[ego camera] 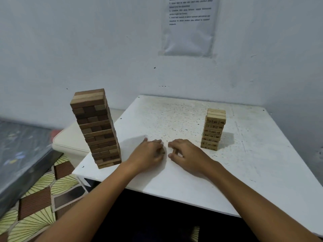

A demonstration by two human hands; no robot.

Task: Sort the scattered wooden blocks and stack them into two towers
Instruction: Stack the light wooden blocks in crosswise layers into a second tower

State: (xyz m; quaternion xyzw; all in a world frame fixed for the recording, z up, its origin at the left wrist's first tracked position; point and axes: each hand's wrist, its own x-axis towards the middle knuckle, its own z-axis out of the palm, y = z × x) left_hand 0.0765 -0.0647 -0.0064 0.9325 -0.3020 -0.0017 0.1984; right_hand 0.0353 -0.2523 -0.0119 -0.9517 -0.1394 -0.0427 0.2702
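2 towers up; left hand [150, 151] and right hand [185, 152] rest loosely curled, seemingly empty, on bench [253, 154].
Dark block tower [97, 128] tall, likely tippy; pale numbered tower [213, 130] light: steady either by side faces.

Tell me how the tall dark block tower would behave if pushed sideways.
The dark tower would probably tip: it is tall, narrow and already leans. Its loose stacked blocks would likely scatter rather than slide together. It stands near the table edge, so pieces may fall off.
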